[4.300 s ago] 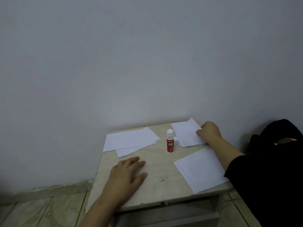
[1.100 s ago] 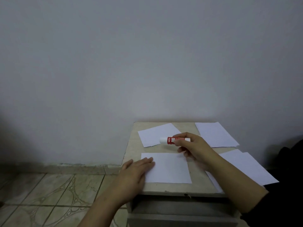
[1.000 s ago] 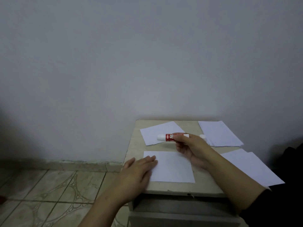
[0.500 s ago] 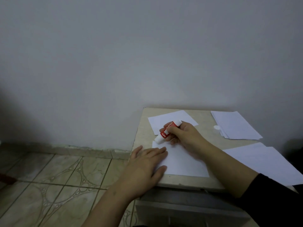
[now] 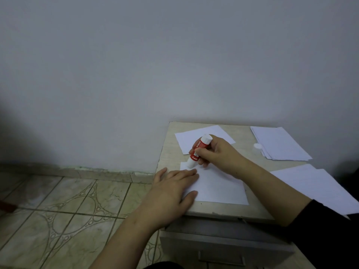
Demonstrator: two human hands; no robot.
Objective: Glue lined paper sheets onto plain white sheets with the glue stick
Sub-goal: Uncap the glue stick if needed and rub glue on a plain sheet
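Note:
A white sheet (image 5: 217, 186) lies at the front of the small beige table (image 5: 167, 150). My left hand (image 5: 171, 193) rests flat on the sheet's left edge, fingers spread. My right hand (image 5: 219, 152) grips the red and white glue stick (image 5: 198, 150), tilted, with its uncapped tip touching the sheet's far left corner. The glue stick's white cap (image 5: 258, 146) stands beside a stack of sheets (image 5: 279, 142) at the back right. I cannot tell which sheets are lined.
Another white sheet (image 5: 194, 136) lies at the back left of the table. More sheets (image 5: 314, 183) lie at the front right. A drawer with a handle (image 5: 221, 259) sits under the tabletop. Tiled floor (image 5: 68, 206) lies to the left, a wall behind.
My right hand swung the glue stick from lying sideways over the back sheet down onto the front sheet's far left corner. The left hand stayed on the sheet. The view shifted left.

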